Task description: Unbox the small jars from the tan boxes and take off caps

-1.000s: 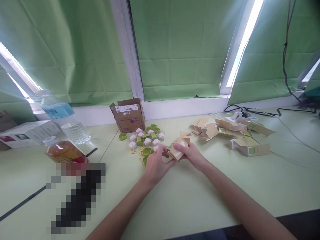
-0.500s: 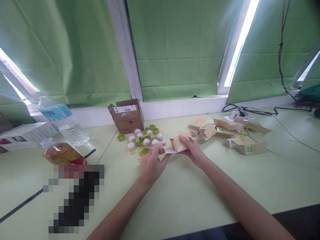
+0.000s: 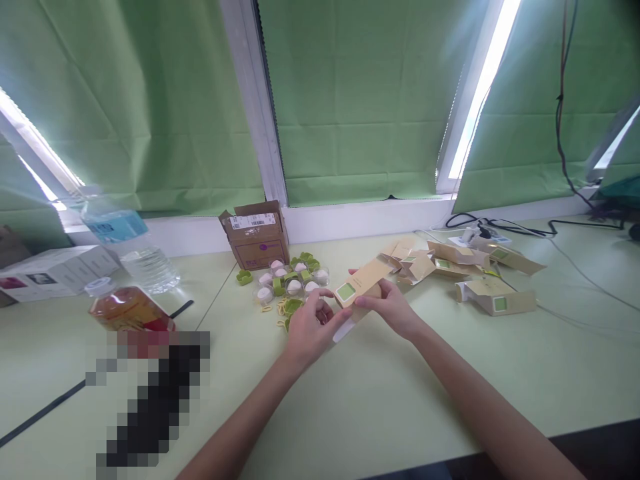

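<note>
Between my hands is a tan cardboard box [image 3: 367,280] with a green square on its face and a pale flap hanging at its lower left end. My right hand [image 3: 393,310] grips its right side, thumb on the front face. My left hand [image 3: 313,327] is closed at the box's left end, fingers curled and thumb against the flap. Just beyond my left hand lie several clear cups with pinkish-white round contents [image 3: 294,287], green flower-shaped pieces [image 3: 244,277] and small yellow bands [image 3: 267,309].
Several opened tan boxes [image 3: 493,297] lie to the right, near cables and a power strip [image 3: 480,237]. A brown carton [image 3: 260,240] stands at the back. On the left are a water bottle [image 3: 145,260], a tea-coloured bottle [image 3: 130,308] and a white box [image 3: 55,272].
The tan box has been turned so its long face with the green square now faces me. My left hand's fingers have curled in at its end.
</note>
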The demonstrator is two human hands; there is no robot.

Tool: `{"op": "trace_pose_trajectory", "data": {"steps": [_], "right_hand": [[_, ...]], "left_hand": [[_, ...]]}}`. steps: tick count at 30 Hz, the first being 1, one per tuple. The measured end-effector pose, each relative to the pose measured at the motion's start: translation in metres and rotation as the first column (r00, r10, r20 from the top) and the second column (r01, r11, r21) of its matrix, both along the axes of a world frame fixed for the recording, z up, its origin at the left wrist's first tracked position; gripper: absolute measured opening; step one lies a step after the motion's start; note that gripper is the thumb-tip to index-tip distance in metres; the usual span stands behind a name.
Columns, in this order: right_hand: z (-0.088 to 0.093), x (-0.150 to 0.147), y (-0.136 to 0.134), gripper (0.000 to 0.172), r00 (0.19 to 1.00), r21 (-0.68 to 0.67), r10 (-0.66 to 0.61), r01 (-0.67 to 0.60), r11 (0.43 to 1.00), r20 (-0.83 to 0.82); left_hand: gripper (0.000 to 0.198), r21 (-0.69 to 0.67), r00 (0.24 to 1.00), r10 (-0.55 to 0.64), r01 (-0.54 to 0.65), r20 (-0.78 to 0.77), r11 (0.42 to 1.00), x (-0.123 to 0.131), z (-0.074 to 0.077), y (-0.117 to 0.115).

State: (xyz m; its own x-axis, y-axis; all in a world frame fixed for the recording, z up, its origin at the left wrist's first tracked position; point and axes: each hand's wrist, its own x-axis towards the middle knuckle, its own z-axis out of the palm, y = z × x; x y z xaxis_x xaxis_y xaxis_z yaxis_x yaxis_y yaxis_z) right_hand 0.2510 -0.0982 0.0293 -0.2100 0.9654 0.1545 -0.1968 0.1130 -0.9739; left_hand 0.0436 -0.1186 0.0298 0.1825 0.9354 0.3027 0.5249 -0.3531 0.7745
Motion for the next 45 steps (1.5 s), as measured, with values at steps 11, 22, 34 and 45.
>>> {"op": "trace_pose_trajectory", "data": {"steps": [11, 22, 34, 45], "right_hand": [[0.013, 0.008, -0.011, 0.097, 0.991, -0.006, 0.092, -0.092, 0.996, 0.094], [0.0, -0.009, -0.005, 0.049, 0.996, -0.16, 0.088, -0.088, 0.983, -0.008], [0.006, -0.02, -0.011, 0.049, 1.0, -0.168, -0.007, 0.004, 0.986, -0.017], [0.006, -0.017, -0.01, 0.047, 0.987, -0.255, 0.037, -0.077, 0.964, -0.158]], "left_hand": [[0.043, -0.163, 0.869, -0.276, 0.368, 0.41, 0.916, -0.002, 0.005, 0.004], [0.045, -0.196, 0.864, -0.091, 0.213, 0.495, 0.957, 0.0, 0.001, 0.005], [0.051, -0.369, 0.824, -0.061, 0.317, 0.564, 0.874, -0.003, 0.009, 0.007], [0.052, -0.312, 0.778, -0.114, 0.376, 0.618, 0.872, -0.003, 0.01, 0.008]]}}
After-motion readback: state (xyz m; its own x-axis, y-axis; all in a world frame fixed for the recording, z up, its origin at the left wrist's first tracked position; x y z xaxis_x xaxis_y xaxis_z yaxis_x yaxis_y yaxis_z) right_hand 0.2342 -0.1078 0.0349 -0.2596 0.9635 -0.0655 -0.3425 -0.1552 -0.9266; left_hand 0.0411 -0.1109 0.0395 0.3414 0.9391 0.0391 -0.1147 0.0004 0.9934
